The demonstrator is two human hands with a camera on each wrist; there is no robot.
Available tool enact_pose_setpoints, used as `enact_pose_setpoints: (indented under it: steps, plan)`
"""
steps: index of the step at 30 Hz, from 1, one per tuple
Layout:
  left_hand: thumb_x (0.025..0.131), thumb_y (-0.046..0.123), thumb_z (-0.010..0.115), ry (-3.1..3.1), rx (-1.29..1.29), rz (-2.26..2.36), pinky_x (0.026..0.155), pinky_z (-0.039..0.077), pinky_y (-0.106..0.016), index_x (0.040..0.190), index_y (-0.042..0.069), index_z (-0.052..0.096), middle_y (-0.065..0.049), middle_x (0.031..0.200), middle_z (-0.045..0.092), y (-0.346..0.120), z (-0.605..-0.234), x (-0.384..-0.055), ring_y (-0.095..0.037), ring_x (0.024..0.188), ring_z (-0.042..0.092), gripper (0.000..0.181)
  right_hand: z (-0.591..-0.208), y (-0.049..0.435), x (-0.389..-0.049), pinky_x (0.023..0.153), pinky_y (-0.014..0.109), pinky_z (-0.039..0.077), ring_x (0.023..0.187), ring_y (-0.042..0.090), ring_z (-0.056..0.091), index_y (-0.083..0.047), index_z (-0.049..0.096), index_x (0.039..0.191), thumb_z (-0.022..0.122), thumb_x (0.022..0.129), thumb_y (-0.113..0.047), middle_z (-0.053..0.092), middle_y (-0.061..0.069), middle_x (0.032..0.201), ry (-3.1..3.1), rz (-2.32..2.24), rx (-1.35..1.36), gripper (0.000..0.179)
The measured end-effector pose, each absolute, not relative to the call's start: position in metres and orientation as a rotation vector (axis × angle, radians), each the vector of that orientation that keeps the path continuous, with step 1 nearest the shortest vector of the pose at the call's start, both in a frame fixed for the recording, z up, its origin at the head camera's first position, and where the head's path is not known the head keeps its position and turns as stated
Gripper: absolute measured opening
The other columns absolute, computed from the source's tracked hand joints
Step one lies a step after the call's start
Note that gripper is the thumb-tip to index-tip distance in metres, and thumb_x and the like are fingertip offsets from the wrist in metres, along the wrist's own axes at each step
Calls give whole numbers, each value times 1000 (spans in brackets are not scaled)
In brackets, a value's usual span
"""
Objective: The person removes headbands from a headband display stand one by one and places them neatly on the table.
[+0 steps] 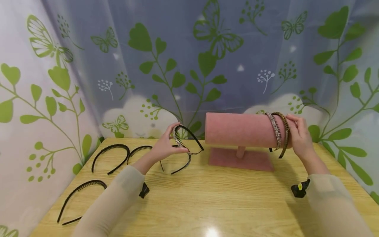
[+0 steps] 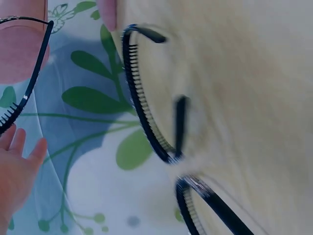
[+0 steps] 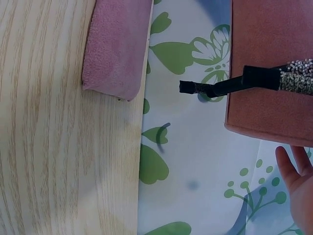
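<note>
Between its thumb and fingers my left hand [image 1: 163, 146] pinches a black toothed headband [image 1: 177, 136] with a sparkly silver band, raised just left of a pink padded roll stand [image 1: 234, 130]. In the left wrist view, its dark end [image 2: 35, 73] overlaps the roll. Two headbands sit round the right part of the roll: a silver glittery one [image 1: 274, 128] and a gold-brown one [image 1: 285, 128]. My right hand [image 1: 301, 135] touches the roll's right end with extended fingers, beside the gold-brown headband. The right wrist view shows its fingers [image 3: 288, 164] at the roll's edge.
More black toothed headbands lie on the wooden table [image 1: 207, 194]: one at the back left [image 1: 128, 153], one at the front left [image 1: 66, 197], others behind my left hand. The stand's pink base [image 1: 225, 161] rests near the table's back edge. Patterned curtains [image 1: 165, 65] enclose the table.
</note>
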State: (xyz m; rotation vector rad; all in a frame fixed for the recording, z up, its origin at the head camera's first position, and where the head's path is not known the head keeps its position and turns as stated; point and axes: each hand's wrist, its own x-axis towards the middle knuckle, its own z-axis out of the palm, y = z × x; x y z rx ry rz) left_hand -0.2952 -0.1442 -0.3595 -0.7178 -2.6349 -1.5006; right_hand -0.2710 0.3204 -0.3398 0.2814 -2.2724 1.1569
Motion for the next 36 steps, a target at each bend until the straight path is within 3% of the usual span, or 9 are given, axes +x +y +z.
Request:
enact_pose_setpoints:
  steps: [4, 11, 13, 17, 20, 22, 27, 32, 36]
  plan:
    - [75, 27, 86, -2585, -721, -1581, 108, 27, -54, 152, 19, 17, -14, 156, 22, -165, -364, -275, -36, 141, 22, 103, -340, 321, -272, 113, 36, 18, 134, 45, 28, 5, 39, 139, 29, 107, -24, 33, 27, 142, -2266, 1162, 279, 44]
    - [80, 10, 80, -2545, -624, -1666, 107, 25, -60, 147, 9, 25, -19, 148, 33, -202, -366, -240, -42, 138, 24, 87, -342, 320, -271, 113, 36, 16, 135, 45, 27, 6, 38, 139, 29, 107, -25, 33, 28, 143, -2280, 1170, 287, 45]
    - [83, 8, 76, -2500, -626, -1697, 108, 22, -59, 146, 6, 26, -22, 143, 37, -213, -365, -230, -38, 141, 21, 81, -343, 320, -271, 113, 37, 16, 135, 45, 27, 6, 37, 138, 29, 107, -26, 33, 29, 142, -2280, 1175, 293, 46]
    - [88, 4, 68, -2394, -679, -1744, 108, 27, -52, 146, 1, 26, -25, 136, 41, -234, -364, -216, -20, 133, 37, 71, -346, 319, -272, 114, 39, 16, 135, 45, 27, 5, 38, 138, 29, 107, -27, 33, 28, 143, -2285, 1174, 291, 46]
    - [92, 6, 65, -2350, -736, -1775, 100, 37, -33, 147, 0, 24, -26, 140, 35, -249, -364, -208, -17, 123, 41, 69, -346, 320, -272, 114, 38, 17, 135, 44, 28, 4, 39, 138, 29, 107, -26, 34, 27, 143, -2286, 1166, 281, 45]
    - [94, 10, 64, -2376, -750, -1757, 94, 39, -27, 148, 2, 23, -26, 148, 26, -258, -363, -203, -30, 131, 36, 69, -346, 320, -272, 113, 38, 17, 135, 44, 28, 4, 39, 138, 29, 107, -26, 34, 27, 143, -2282, 1167, 274, 44]
    - [95, 16, 63, -2515, -761, -1624, 97, 41, -44, 151, 12, 25, -27, 153, 17, -278, -362, -194, -52, 134, 25, 68, -344, 319, -270, 114, 40, 17, 136, 43, 27, 5, 37, 139, 28, 107, -29, 33, 27, 142, -2291, 1178, 257, 47]
    - [92, 8, 64, -2610, -750, -1531, 89, 46, -32, 152, 12, 29, -25, 150, 25, -291, -365, -186, -46, 126, 38, 69, -341, 319, -271, 114, 39, 17, 136, 44, 27, 6, 37, 139, 29, 107, -29, 32, 28, 141, -2285, 1174, 266, 48]
    - [91, 10, 67, -2697, -760, -1457, 88, 47, -42, 152, 11, 31, -20, 149, 34, -297, -368, -181, -43, 124, 43, 71, -341, 319, -274, 113, 36, 17, 136, 42, 27, 5, 37, 139, 30, 107, -28, 33, 27, 141, -2280, 1169, 263, 47]
